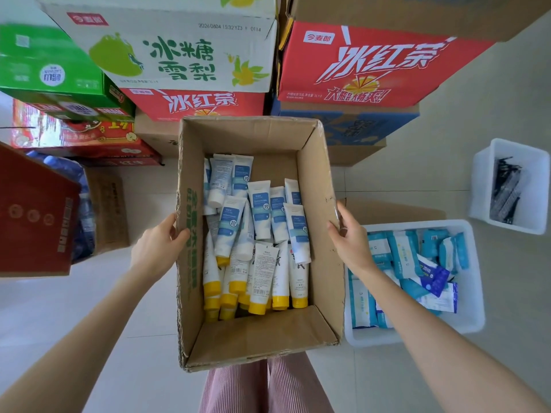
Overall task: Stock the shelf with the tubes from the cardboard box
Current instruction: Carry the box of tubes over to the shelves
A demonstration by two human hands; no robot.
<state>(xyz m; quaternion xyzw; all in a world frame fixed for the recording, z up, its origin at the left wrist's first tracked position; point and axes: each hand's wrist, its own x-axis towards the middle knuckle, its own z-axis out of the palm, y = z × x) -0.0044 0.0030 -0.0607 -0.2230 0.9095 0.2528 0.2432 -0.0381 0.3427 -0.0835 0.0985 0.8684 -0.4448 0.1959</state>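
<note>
You are holding the cardboard box [247,135] of tubes [269,257] with both hands.
Your left hand [158,242] is gripping the left long wall and your right hand [350,238] is gripping the right long wall, the fingers of each one curling on the rim and the thumb pressing on the cardboard. The box is lying with its long axis from near to far, open side up. The tubes are lying on its bottom, mostly along this same axis: the blue and white tubes [261,208] in the far part, the yellow-capped tubes [262,281] in the near part, caps pointing toward you. They are sitting between your two hands, apart from every finger.
</note>
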